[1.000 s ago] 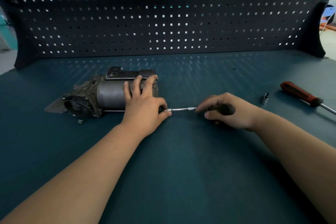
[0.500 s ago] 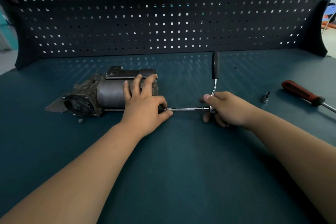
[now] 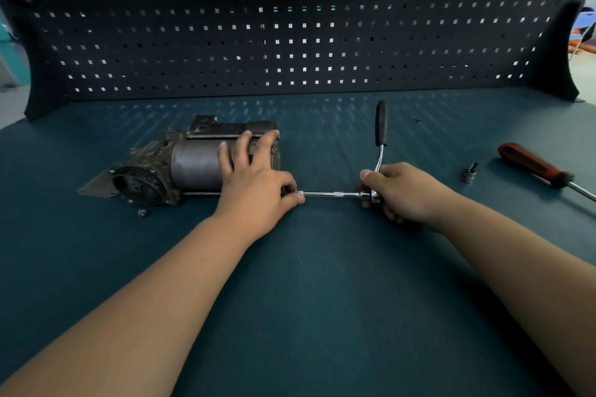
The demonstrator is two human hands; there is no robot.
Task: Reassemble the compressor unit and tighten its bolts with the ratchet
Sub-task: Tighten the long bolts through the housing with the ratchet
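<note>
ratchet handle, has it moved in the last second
Yes. The ratchet handle swung from lying inside the right hand to pointing at the pegboard; the compressor stayed put.

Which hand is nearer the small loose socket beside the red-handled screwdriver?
Right. The right hand, gripping the ratchet head, sits left of the socket; the left hand rests on the compressor, pinching the ratchet's extension tip, farther left.

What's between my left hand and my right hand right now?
In the head view, the chrome extension bar runs from the left hand, which pinches it, to the ratchet in the right hand.
</note>
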